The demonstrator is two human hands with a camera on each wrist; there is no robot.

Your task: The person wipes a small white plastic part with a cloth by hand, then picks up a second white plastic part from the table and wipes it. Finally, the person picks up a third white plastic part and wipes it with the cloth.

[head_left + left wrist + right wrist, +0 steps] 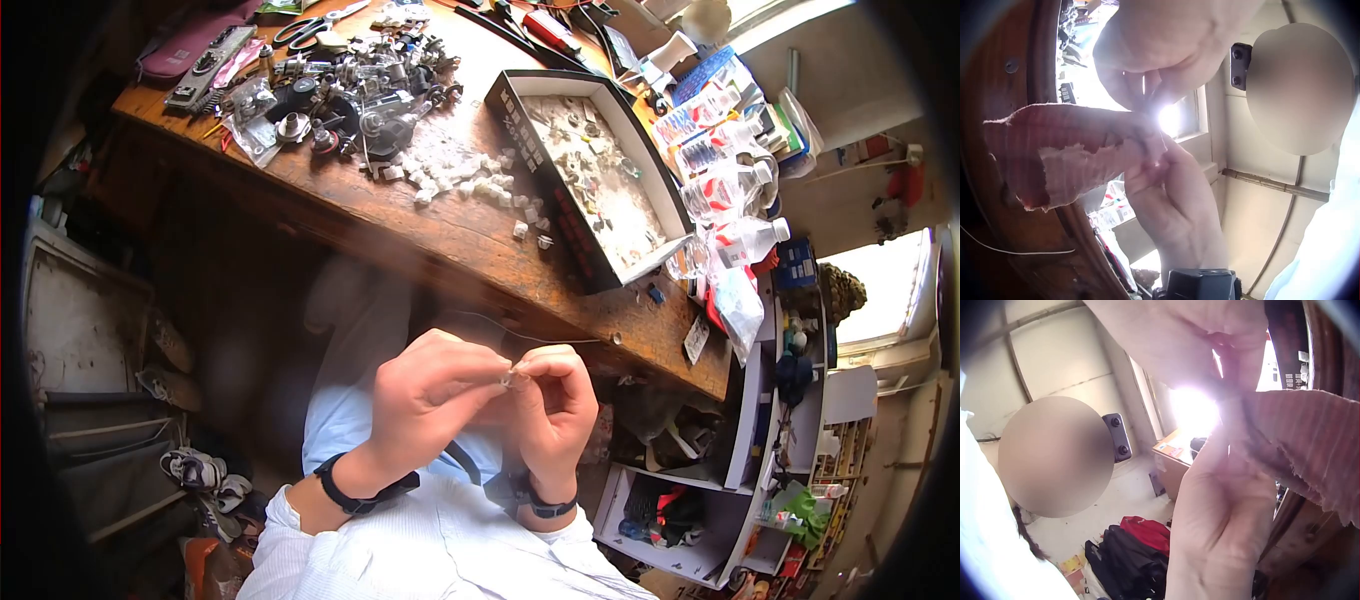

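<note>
In front of the chest, below the table edge, my left hand (425,395) and right hand (556,410) meet fingertip to fingertip. Both pinch one thin, pinkish striped scrap with a ragged, frayed edge, like cloth. It hangs from the fingertips in the left wrist view, where the scrap (1079,159) has a paler torn patch. The same scrap (1307,440) shows in the right wrist view, lit from behind. A tiny pale bit (513,377) shows between the fingertips in the head view; the fingers hide most of it.
The wooden table (440,250) carries a heap of small metal and plastic parts (370,95), white plastic pieces (470,182) and scissors (310,32). A black-sided box (548,180) holds small scraps; plastic bottles (735,190) stand beyond. A thin white cord (1022,252) curves by the table edge.
</note>
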